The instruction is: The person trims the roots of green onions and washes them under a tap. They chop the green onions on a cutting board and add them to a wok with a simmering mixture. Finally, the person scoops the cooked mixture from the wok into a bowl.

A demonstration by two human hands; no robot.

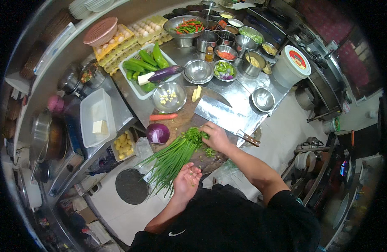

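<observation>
My right hand [216, 137] reaches over a round wooden chopping board [184, 123], its fingertips touching a pile of chopped scallion [193, 136]. Whether the fingers grip any of it is hidden. Palm up, my left hand [187, 182] has loosely curled fingers and green bits stuck to it. It is beside a bunch of long scallions [173, 160] whose leaves hang over the board's near edge. Beyond my right hand lies a cleaver [220, 114], its wooden handle [250, 139] pointing right. A purple onion [157, 133] and a carrot piece [163, 117] lie on the left side.
A steel bowl of pale cubes [169, 97] stands at the board's far left. Behind it are a white basket [143, 75] with green peppers and an eggplant, and several steel bowls. An empty bowl [263, 99] and a lidded bucket [291, 66] stand right. A stool [132, 186] is below left.
</observation>
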